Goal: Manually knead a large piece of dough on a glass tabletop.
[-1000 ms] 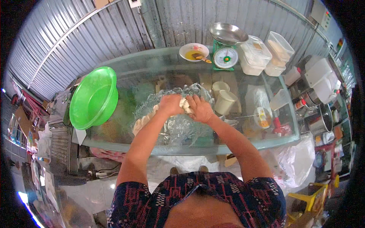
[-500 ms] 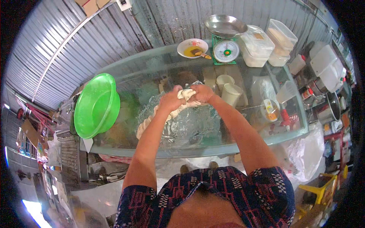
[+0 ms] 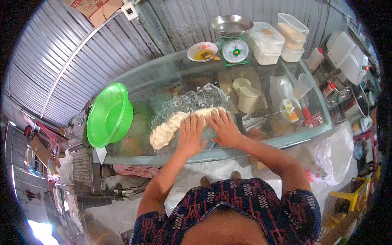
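Observation:
A long, lumpy roll of pale dough [image 3: 162, 131] lies diagonally on the glass tabletop [image 3: 147, 77], with wet, whitish smears around it. My left hand [image 3: 190, 136] rests palm down on the dough's near side, fingers stretched out across its middle. Beside it, my right hand [image 3: 224, 130] lies over the right part of the roll, its fingers spread. A large green basin [image 3: 109, 116] stands left of the dough. Cream cylindrical containers [image 3: 248, 100] show to the right, apparently through the glass.
At the back stand a bowl of yellow liquid with a brush [image 3: 202, 52], a dial scale with a steel pan [image 3: 234, 52] and lidded plastic boxes [image 3: 267, 43]. Jugs and pots [image 3: 339, 53] crowd the right side. A corrugated metal wall [image 3: 163, 24] bounds the table behind.
My hands have released their grip on the bunched dough and moved down toward me, now lying flat on it. The dough is stretched into a longer roll, nearer the front.

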A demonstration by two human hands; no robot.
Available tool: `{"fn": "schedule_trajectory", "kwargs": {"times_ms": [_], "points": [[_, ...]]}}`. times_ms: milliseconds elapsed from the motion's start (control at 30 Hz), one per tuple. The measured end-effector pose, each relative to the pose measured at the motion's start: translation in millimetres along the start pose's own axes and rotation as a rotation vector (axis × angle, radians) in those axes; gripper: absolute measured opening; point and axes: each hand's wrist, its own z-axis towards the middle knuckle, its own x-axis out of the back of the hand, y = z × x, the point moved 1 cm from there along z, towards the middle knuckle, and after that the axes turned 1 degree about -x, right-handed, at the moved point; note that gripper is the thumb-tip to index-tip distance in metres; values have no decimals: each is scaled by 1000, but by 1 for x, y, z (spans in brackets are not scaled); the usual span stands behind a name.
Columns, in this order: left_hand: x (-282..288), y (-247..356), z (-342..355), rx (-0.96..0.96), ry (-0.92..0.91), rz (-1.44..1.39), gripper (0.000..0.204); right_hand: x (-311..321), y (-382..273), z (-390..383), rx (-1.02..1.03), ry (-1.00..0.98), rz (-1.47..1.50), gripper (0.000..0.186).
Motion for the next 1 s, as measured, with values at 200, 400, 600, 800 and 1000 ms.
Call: {"fn": "schedule_trajectory", "kwargs": {"times_ms": [200,400,600,800,1000], "points": [[4,-7,-35,89,27,-334,92,42,-1,-4,53,-145,170,63],[35,-17,38,227,-19,-99,105,40,23,69,25,255,413,41],[-6,-34,54,252,-346,-46,110,-25,28,90,-87,-380,383,50],[-10,-21,29,132,-189,16,95,-7,12,42,120,-40,213,59],[-11,-29,40,134,-218,-18,83,-14,15,49,149,-3,229,57]]}}
